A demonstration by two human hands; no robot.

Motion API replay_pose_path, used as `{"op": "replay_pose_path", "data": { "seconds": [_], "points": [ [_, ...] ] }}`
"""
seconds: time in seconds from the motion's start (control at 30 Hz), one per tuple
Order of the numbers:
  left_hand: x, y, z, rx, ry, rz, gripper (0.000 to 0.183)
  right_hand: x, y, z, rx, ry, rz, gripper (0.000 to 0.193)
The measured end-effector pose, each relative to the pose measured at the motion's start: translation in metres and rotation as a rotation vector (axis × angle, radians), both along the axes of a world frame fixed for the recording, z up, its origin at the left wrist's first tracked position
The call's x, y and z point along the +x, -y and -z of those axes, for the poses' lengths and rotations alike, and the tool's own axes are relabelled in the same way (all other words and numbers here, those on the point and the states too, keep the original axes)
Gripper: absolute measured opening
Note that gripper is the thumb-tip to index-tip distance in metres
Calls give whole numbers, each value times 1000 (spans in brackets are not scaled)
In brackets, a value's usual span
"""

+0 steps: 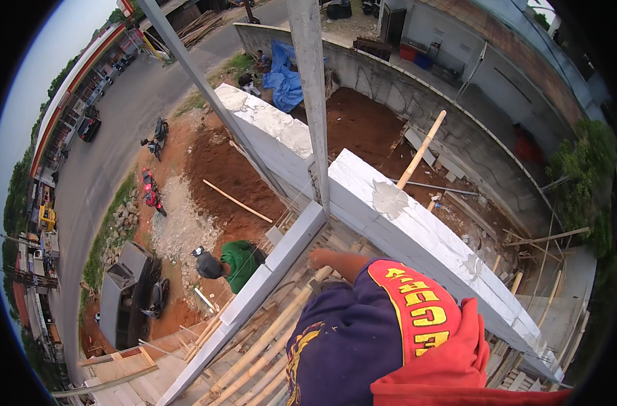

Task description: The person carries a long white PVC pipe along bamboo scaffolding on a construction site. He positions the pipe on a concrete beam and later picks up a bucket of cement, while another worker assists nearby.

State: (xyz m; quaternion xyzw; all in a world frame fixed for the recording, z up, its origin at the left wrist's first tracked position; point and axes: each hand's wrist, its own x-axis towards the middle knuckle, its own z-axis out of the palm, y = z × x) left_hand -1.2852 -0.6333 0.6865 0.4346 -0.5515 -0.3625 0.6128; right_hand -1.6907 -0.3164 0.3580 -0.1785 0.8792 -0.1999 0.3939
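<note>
Bamboo poles (273,329) lie beside the pale beam (247,296), near the right hand (321,258); I cannot tell whether its fingers grip or spread. Reaching here calls for steady, balanced footing.

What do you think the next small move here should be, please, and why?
I would perhaps glance over the pale ledge at the person in green before shifting any of the bamboo poles: that person is just on its far side, apparently lower down, while the bare hand is near the far ends of the poles.
</note>
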Motion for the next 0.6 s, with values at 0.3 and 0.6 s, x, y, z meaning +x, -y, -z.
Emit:
{"op": "replay_pose_path", "data": {
  "seconds": [0.3, 0.6],
  "points": [
    [-16, 7, 3, 5, -19, 96, 20, 13, 1, -17, 39, 89, -33, 59],
    [-20, 4, -2, 26, 13, 236, 30, 26, -4, -34, 44, 182, 88, 54]
  ]
}}
